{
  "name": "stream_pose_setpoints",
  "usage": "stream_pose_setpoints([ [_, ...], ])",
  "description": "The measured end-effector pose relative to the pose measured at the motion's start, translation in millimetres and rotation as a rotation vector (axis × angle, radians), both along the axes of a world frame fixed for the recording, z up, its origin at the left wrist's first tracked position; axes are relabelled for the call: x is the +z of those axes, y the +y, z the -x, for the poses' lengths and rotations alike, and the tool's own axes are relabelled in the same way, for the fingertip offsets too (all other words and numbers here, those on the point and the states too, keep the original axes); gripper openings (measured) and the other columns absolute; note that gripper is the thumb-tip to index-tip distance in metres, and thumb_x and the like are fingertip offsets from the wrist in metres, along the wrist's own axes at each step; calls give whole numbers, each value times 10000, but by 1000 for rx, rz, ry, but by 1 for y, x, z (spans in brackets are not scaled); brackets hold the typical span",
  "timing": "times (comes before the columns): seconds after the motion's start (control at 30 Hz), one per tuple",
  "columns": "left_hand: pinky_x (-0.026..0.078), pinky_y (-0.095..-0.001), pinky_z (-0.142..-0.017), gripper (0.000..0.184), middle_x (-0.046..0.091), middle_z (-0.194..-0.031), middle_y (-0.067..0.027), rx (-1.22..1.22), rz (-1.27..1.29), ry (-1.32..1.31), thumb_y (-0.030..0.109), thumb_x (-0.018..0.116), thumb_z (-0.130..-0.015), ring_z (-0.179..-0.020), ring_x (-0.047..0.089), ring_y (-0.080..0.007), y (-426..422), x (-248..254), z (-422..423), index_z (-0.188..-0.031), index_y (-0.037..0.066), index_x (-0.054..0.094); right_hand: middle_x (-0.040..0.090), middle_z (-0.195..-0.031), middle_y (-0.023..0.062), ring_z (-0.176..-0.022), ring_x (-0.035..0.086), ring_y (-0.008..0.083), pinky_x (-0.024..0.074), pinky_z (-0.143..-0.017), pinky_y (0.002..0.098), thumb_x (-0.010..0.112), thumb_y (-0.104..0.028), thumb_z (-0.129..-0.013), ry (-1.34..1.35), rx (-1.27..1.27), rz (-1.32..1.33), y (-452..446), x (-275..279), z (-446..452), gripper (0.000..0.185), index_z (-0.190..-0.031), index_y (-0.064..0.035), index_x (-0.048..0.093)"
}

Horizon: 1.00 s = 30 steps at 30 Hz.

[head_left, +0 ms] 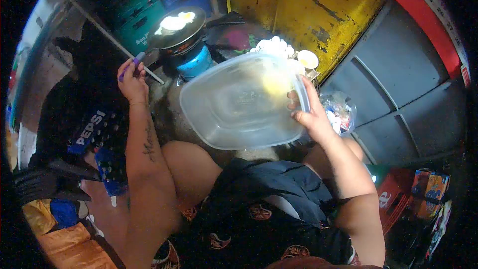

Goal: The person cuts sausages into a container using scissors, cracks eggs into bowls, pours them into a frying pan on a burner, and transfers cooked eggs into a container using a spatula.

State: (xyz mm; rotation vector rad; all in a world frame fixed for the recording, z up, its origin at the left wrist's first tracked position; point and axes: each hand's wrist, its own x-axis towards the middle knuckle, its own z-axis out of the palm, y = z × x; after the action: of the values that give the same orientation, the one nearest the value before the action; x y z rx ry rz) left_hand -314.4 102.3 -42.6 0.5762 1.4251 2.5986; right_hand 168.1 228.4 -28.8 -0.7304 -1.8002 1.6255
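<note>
My right hand (313, 109) grips the rim of a translucent plastic container (234, 107) at its right side, tilted over my knees. The container looks bare inside, with a yellowish glow showing through its far right part. At the left, my left hand (133, 80) is closed around a purple and grey handle (138, 60); what it belongs to is unclear. Beyond that hand sits a dark frying pan (184, 37) with a fried egg (177, 21) in it. Under the pan is a burner on a blue gas canister (194, 60).
White eggs (273, 47) and a small bowl (307, 60) stand behind the container. A clear bag of rubbish (338, 112) lies right of it. Green crates (134, 20) are at the back left, a blue Pepsi crate (94, 129) at the left. A yellow panel (308, 5) borders the back.
</note>
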Motion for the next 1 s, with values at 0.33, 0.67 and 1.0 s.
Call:
stream_pose_setpoints([
  [0.33,480,-285,-613,209,654,-962,-160,-17,-122,-1,87,553,-920,-781,661,-245,-13,30,-9,-1115,17,583,591,-975,180,-841,663,374,610,-608,533,576,-255,-767,276,10,738,25,-10,13,591,-1285,-4,442],
  [0.67,494,-310,-640,272,641,-982,-247,-325,-204,-29,130,539,-920,-759,636,-260,-64,70,-95,-1162,7,563,569,-1037,194,-838,668,371,628,-611,513,573,-259,-808,273,-147,726,22,-15,28,569,-1285,6,412],
  [1.0,517,-267,-535,206,659,-850,-192,-167,351,270,154,583,-922,-656,646,-194,-57,44,-167,-1070,11,574,571,-1010,187,-766,690,351,629,-526,480,555,-180,-794,287,-210,644,2,-4,30,590,-1313,-31,318],
])
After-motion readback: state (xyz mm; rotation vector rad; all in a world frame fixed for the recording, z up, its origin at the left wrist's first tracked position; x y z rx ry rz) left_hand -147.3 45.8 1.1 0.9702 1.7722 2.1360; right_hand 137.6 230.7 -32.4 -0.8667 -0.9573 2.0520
